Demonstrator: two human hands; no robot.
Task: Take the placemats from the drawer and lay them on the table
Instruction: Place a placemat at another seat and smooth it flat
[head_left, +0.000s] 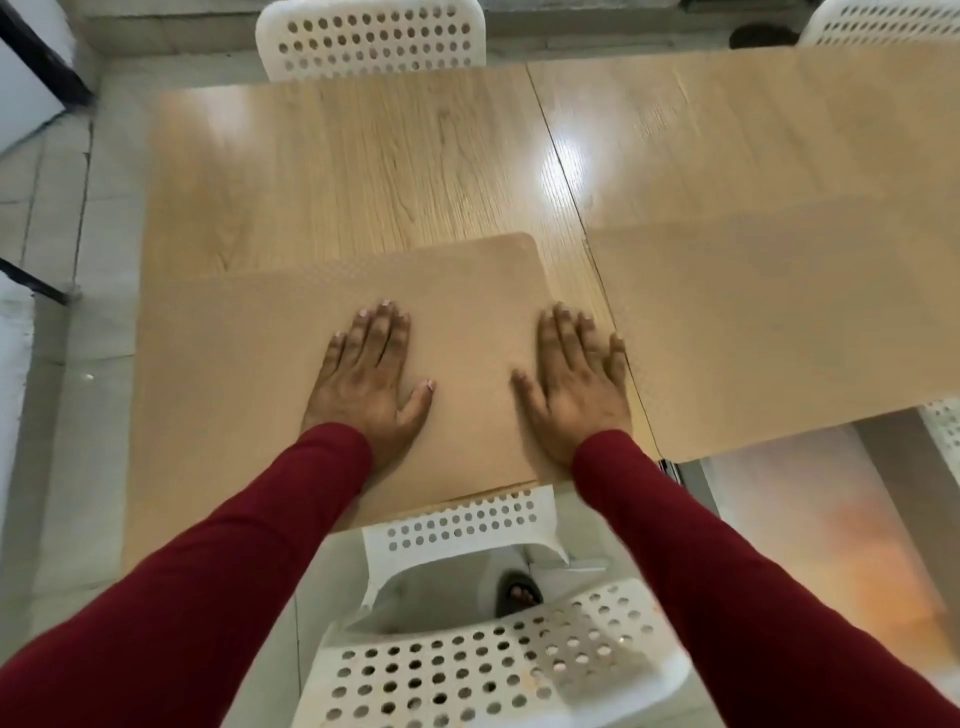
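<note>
— Nearest the lens, what do you make out?

— Two long dark-red sleeves (218, 587) reaching forward, and under them a white perforated plastic chair (498, 670) pushed up to the near edge of the table; a sandalled foot (519, 595) shows through the gap below its backrest.

— And the hands?

— Both lie flat, palms down, fingers spread wide, gripping nothing. The left hand (371, 376) presses the middle of a tan rectangular woven placemat with rounded corners (234, 364). The right hand (576, 382) rests at that mat's right edge, its outer fingers reaching the dark seam between the two tabletops.

— Where is the mat on the table?

— On the near part of the light wood-grain table (363, 156), its front edge close to the table's front edge.

— Any other mat?

— A second tan placemat (779, 322) lies on the adjoining tabletop to the right, just across the seam, apart from both hands.

— Beyond that?

— Another white perforated chair (371, 39) stands at the far side, and a third (878, 23) peeks in at the top right corner.
</note>
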